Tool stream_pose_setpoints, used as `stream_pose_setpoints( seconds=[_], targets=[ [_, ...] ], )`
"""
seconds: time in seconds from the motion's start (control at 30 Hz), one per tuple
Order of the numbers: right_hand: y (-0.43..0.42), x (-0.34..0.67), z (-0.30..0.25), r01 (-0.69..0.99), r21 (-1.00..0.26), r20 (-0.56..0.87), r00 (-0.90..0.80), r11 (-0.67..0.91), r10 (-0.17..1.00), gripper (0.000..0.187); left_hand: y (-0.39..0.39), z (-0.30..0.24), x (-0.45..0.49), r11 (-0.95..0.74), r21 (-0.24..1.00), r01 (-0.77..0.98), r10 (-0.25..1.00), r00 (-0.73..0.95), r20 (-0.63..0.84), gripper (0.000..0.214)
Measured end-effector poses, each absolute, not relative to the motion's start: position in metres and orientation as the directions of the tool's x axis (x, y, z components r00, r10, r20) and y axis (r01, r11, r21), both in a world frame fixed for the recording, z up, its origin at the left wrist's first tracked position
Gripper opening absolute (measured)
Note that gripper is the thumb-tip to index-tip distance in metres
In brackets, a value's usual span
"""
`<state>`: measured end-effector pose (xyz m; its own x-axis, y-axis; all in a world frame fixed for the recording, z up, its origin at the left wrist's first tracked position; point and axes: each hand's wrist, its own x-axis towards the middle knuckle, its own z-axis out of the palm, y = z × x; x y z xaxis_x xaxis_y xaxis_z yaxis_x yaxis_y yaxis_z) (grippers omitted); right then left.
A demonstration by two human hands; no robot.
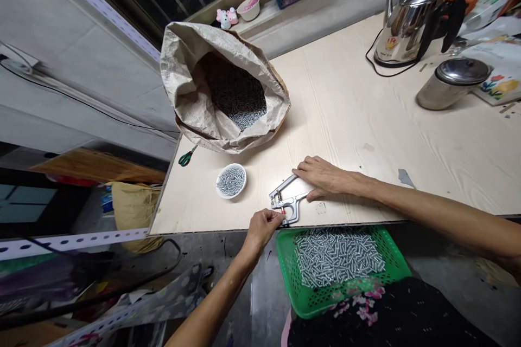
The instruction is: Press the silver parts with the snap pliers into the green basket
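Snap fastener pliers [290,203] with silver handles, a spring and a red tip lie near the table's front edge. My right hand [321,176] is wrapped over the ends of their handles, which stand apart. At the jaws, my left hand [265,222] has thumb and fingers pinched together; whatever is between them is too small or hidden to make out. A white bowl [231,180] of small silver metal pieces sits left of the pliers. Below the table edge, a green basket [287,276] holds many similar small screw-like metal pieces.
A large open woven sack [228,92] with metal pieces inside stands at the back left. Green-handled scissors [186,157] lie beside it. An electric kettle [411,27] with its cord and a lidded metal canister [450,84] stand at the back right.
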<state>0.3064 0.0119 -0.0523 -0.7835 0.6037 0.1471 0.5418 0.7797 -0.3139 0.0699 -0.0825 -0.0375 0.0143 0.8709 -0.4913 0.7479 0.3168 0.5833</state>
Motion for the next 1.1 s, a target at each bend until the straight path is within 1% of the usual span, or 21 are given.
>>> stream_pose_setpoints(
  seconds=[0.03,0.1,0.17,0.2,0.23,0.27,0.33,0.4,0.5,0.6,0.73,0.8,0.9,1.0,1.03,1.1],
  targets=[
    [0.010,0.306,-0.052,0.548,-0.317,0.152,-0.776,0.774,0.612,0.058,-0.087,-0.035,0.074,0.245,0.546,0.801,0.906,0.011,-0.422,0.034],
    [0.006,0.305,-0.052,0.564,-0.324,0.150,-0.762,0.760,0.629,0.055,-0.095,-0.031,0.084,0.051,0.451,0.891,0.980,0.044,-0.196,0.029],
    [0.003,0.304,-0.053,0.574,-0.321,0.146,-0.756,0.753,0.638,0.053,-0.095,-0.030,0.095,-0.164,0.355,0.920,0.986,0.167,0.024,0.023],
    [0.002,0.304,-0.053,0.577,-0.316,0.144,-0.756,0.753,0.639,0.053,-0.091,-0.030,0.100,-0.264,0.319,0.910,0.965,0.250,0.086,0.026],
    [0.001,0.303,-0.054,0.579,-0.313,0.140,-0.756,0.752,0.640,0.056,-0.085,-0.031,0.104,-0.352,0.291,0.890,0.936,0.333,0.114,0.036],
    [0.001,0.303,-0.054,0.585,-0.312,0.133,-0.753,0.748,0.645,0.058,-0.075,-0.032,0.107,-0.427,0.275,0.862,0.904,0.412,0.111,0.049],
    [0.000,0.303,-0.053,0.626,-0.310,0.105,-0.726,0.716,0.680,0.064,-0.053,-0.035,0.111,-0.517,0.272,0.811,0.849,0.527,0.044,0.065],
    [-0.002,0.303,-0.051,0.683,-0.293,0.067,-0.683,0.669,0.727,0.066,-0.033,-0.036,0.111,-0.547,0.276,0.791,0.814,0.579,-0.045,0.067],
    [-0.005,0.302,-0.046,0.727,-0.267,0.024,-0.652,0.633,0.758,0.053,-0.020,-0.034,0.112,-0.563,0.246,0.789,0.792,0.600,-0.114,0.055],
    [-0.010,0.302,-0.044,0.722,-0.270,0.022,-0.657,0.637,0.754,0.035,-0.024,-0.034,0.116,-0.559,0.228,0.797,0.797,0.593,-0.117,0.038],
    [-0.017,0.300,-0.050,0.705,-0.281,0.062,-0.663,0.651,0.746,0.016,-0.035,-0.034,0.120,-0.528,0.258,0.809,0.821,0.564,-0.089,0.022],
    [-0.020,0.299,-0.055,0.699,-0.303,0.073,-0.661,0.648,0.747,0.016,-0.036,-0.035,0.122,-0.520,0.275,0.809,0.827,0.557,-0.073,0.017],
    [-0.021,0.299,-0.059,0.693,-0.327,0.076,-0.658,0.642,0.749,0.020,-0.034,-0.035,0.125,-0.515,0.291,0.806,0.829,0.555,-0.070,0.016],
    [-0.022,0.300,-0.059,0.708,-0.316,0.112,-0.634,0.632,0.766,0.014,-0.033,-0.036,0.123,-0.500,0.309,0.809,0.843,0.536,-0.040,0.020],
    [-0.023,0.301,-0.057,0.716,-0.309,0.144,-0.616,0.627,0.774,0.017,-0.034,-0.036,0.120,-0.485,0.326,0.811,0.857,0.515,-0.003,0.025],
    [-0.026,0.303,-0.055,0.717,-0.292,0.222,-0.593,0.632,0.774,0.035,-0.038,-0.035,0.110,-0.423,0.379,0.823,0.903,0.419,0.097,0.034]
  ],
)
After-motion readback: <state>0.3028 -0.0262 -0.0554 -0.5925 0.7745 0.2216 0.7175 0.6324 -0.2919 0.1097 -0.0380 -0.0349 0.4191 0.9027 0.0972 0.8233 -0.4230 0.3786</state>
